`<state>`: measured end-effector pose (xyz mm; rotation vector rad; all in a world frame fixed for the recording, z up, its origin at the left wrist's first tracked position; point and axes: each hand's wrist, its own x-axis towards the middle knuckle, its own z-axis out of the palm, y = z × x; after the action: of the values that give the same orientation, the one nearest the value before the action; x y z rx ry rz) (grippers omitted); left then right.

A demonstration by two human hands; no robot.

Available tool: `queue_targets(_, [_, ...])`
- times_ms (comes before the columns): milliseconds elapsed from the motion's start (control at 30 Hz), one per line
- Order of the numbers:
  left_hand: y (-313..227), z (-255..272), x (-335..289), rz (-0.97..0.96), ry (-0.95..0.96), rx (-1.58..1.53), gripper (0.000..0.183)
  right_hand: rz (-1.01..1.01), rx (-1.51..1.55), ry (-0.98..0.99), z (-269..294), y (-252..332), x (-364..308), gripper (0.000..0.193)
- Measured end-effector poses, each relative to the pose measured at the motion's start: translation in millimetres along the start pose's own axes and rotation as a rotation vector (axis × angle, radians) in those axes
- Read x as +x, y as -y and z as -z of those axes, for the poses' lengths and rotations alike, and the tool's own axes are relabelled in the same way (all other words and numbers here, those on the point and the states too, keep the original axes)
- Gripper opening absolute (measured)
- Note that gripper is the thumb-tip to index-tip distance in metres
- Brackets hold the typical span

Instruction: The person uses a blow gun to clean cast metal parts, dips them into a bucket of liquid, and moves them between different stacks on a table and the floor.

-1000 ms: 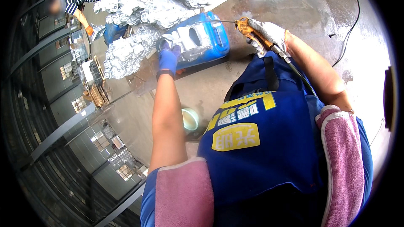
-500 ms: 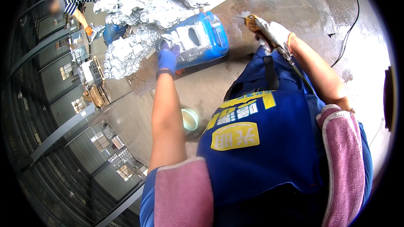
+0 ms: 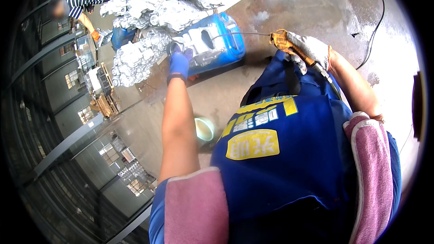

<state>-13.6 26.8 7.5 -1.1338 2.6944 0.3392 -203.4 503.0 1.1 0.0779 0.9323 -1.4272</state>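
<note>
The left hand (image 3: 179, 62) in a blue glove presses on a metal part (image 3: 201, 45) lying on the blue drum (image 3: 228, 40). It looks heavy, hard, bumpy; best held by its edges. The right hand (image 3: 312, 49) squeezes a spray gun (image 3: 282, 41).

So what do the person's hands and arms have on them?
The left hand wears a blue glove with a dark cuff. The right hand wears a speckled grey-white glove with an orange edge. Both forearms are bare, and short pink sleeves with pale trim cover the upper arms.
</note>
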Motion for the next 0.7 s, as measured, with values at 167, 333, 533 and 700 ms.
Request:
queue_targets(167, [-43.7,11.0,-8.6,0.085,0.103,-0.043,0.067,-0.1,0.054,0.022,-4.5,-10.0,1.4,0.048])
queue_targets(333, [-7.4,-0.5,-2.1,0.069,0.066,-0.179,0.067,-0.103,0.106,0.086,-14.0,-12.5,7.6,0.046])
queue_targets(533, [-11.9,-2.7,3.7,0.119,0.084,-0.036,0.072,-0.103,0.083,0.039,-19.7,-10.7,5.8,0.044])
queue_targets(700, [-44.7,15.2,-10.6,0.132,0.111,0.069,0.078,-0.124,0.069,0.052,-14.6,-14.2,10.0,0.045])
